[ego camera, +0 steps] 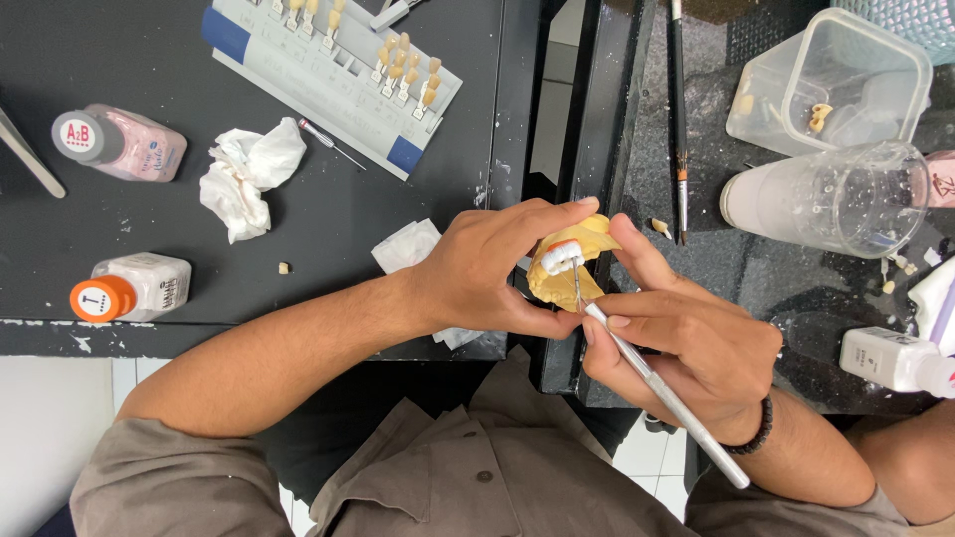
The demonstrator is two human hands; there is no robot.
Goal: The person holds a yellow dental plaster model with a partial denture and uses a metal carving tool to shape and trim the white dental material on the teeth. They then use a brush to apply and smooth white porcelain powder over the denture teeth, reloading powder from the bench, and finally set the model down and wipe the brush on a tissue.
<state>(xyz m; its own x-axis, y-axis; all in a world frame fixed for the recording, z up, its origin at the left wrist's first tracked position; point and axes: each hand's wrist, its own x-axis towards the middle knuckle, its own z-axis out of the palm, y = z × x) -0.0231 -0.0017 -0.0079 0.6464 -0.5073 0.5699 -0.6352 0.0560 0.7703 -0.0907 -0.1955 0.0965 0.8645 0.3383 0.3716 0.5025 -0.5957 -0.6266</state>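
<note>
Between the two dark desk tops, the left hand (492, 268) has its grip closed around a yellow dental model (567, 278), thumb below and fingers over the top. White teeth (560, 257) sit on the model. The right hand (686, 343) pinches a thin metal instrument (662, 393) like a pen; its tip touches the model just under the teeth. Both hands are touching each other.

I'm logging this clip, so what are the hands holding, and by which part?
Left hand grips the yellow dental model by its sides. Right hand pinches the thin metal instrument like a pen, near its working end.
</note>
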